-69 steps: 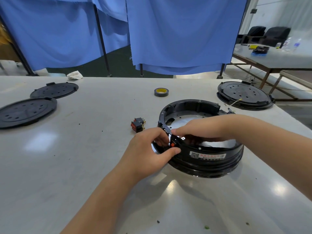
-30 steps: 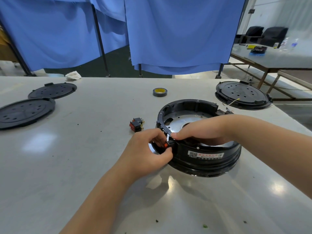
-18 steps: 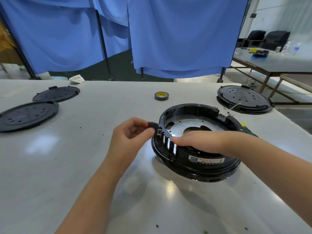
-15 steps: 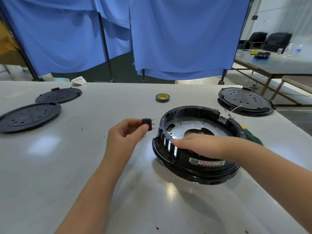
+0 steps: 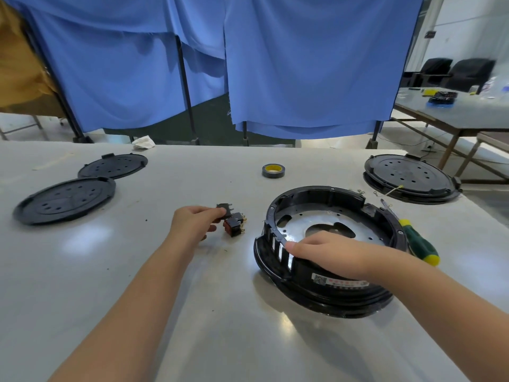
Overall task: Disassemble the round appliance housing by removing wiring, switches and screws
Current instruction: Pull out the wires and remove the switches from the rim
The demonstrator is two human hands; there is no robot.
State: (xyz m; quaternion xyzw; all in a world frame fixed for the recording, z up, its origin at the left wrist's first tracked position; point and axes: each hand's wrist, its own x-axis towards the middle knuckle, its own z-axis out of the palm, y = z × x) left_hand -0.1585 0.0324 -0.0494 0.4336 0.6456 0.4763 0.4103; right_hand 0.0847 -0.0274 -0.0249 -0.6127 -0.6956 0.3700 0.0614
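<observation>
Head view. Round black housing (image 5: 330, 244): open side up, metal plate inside, on the desk (image 5: 82, 285) toward its right edge; white label on the near wall.
Right hand (image 5: 327, 250): laid over the housing's near rim, fingers fairly straight, fingertips at the slotted left part of the wall; grip holds nothing.
Left hand (image 5: 192, 223): over the desk's middle, left of the housing; grip narrow, thumb and fingers pinching a small black switch (image 5: 224, 209).
Second switch (image 5: 234, 226): red and black with brass terminals, lying on the desk just beside the pinched one, apart from the housing.
Screwdriver (image 5: 417, 241): green handle with yellow end, on the desk against the housing's right side.
Roll of tape (image 5: 273, 170): dark with yellow core, toward the far edge.
Two flat black covers (image 5: 66, 199), (image 5: 113, 166): near the far left corner.
Another black round unit (image 5: 410, 177): at the far right corner, a thin wire beside it
</observation>
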